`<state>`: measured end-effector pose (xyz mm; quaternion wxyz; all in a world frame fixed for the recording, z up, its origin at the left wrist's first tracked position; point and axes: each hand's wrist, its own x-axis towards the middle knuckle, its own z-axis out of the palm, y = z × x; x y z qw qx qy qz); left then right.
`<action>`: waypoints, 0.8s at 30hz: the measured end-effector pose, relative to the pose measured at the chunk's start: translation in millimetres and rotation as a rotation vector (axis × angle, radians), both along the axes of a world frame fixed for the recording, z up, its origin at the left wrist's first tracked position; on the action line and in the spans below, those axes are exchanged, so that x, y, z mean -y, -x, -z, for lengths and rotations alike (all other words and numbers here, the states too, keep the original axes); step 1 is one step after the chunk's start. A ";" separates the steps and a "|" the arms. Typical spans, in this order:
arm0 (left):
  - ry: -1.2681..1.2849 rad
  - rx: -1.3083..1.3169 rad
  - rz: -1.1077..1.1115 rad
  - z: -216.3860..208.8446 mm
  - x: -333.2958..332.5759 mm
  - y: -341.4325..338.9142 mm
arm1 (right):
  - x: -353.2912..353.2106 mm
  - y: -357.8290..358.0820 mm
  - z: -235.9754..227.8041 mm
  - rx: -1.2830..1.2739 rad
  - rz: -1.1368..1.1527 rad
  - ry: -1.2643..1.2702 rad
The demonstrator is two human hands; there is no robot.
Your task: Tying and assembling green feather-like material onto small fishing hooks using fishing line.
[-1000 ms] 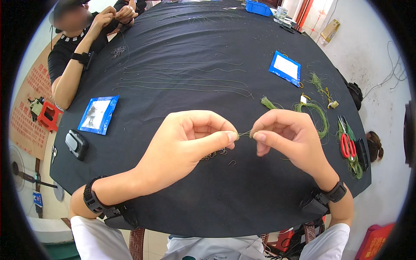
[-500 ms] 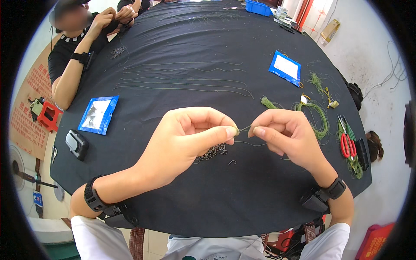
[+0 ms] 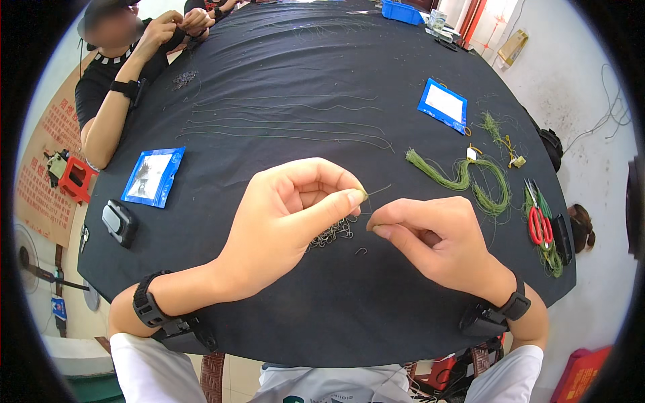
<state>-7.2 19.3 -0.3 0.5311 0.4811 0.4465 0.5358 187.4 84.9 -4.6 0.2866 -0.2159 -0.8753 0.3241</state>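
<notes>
My left hand (image 3: 289, 221) is closed in a pinch, thumb against forefinger, on a thin green fishing line (image 3: 380, 189) whose short end sticks out to the upper right. Whether a hook is also between those fingers is hidden. Lower and to the right, my right hand (image 3: 440, 242) is pinched too; a faint stretch of line runs from the left fingertips toward it. Beneath the left fingers lies a pile of metal fish hooks (image 3: 336, 233), partly covered by the hand. One loose hook (image 3: 361, 251) rests apart, between my hands on the black cloth (image 3: 349, 309).
Several cut lines (image 3: 289, 129) lie stretched across the cloth. To the right are a green line bundle (image 3: 440, 176), red-handled scissors (image 3: 537, 221) and a blue packet (image 3: 442, 107). Another packet (image 3: 154, 178) and a black-and-grey device (image 3: 119, 224) lie left. A co-worker (image 3: 111, 87) sits far left.
My right hand has moved down and slightly left, away from the line's short end, and now pinches below the left fingertips. More of the green bundle shows. My left hand has barely shifted.
</notes>
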 end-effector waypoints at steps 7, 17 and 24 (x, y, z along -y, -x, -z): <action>-0.142 -0.274 -0.056 4.6 1.1 -0.4 | 0.0 -0.7 4.7 -0.021 -0.011 -0.255; -0.648 -0.695 -0.160 8.5 -1.2 -0.9 | 9.7 -0.3 -9.1 0.056 -0.018 -0.314; -0.778 -0.797 -0.196 10.6 -4.1 -2.3 | 8.2 -0.6 -4.7 -0.019 -0.038 -0.448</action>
